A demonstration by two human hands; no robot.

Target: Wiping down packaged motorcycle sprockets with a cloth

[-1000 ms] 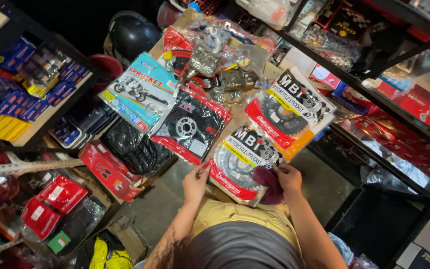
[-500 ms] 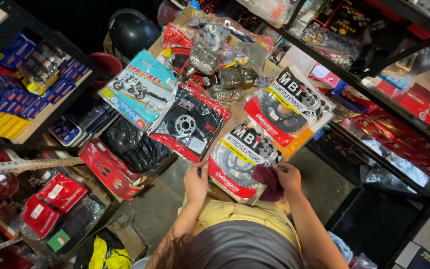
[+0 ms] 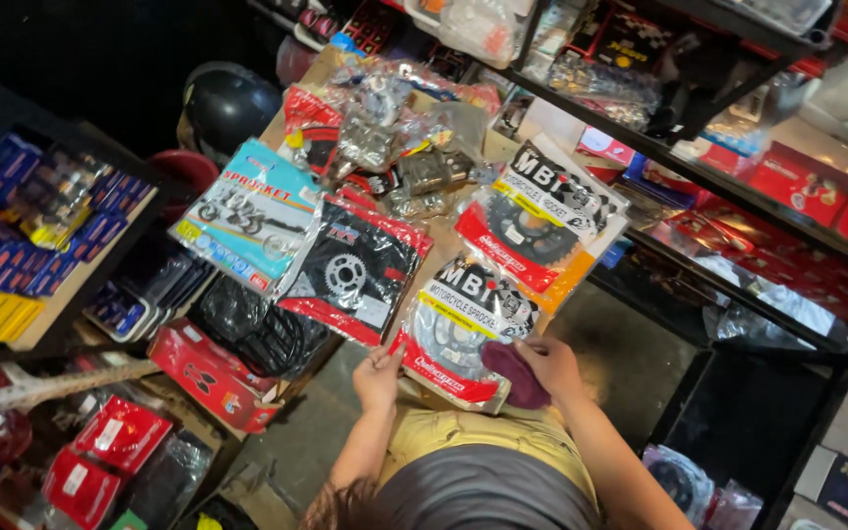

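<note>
Left hand (image 3: 377,378) fingers grip sprocket pack (image 3: 468,329) lower edge at table (image 3: 444,236) front; right hand (image 3: 550,361) presses maroon cloth (image 3: 517,373) on it. Little changed since a second ago: wiping continues.

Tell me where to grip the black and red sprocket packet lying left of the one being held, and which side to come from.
Grip the black and red sprocket packet by its near bottom edge, coming from the person's side. That flat edge juts off the pile over the black bags; its other sides seem overlapped by the teal packet and the held packet, so likely harder.
</note>
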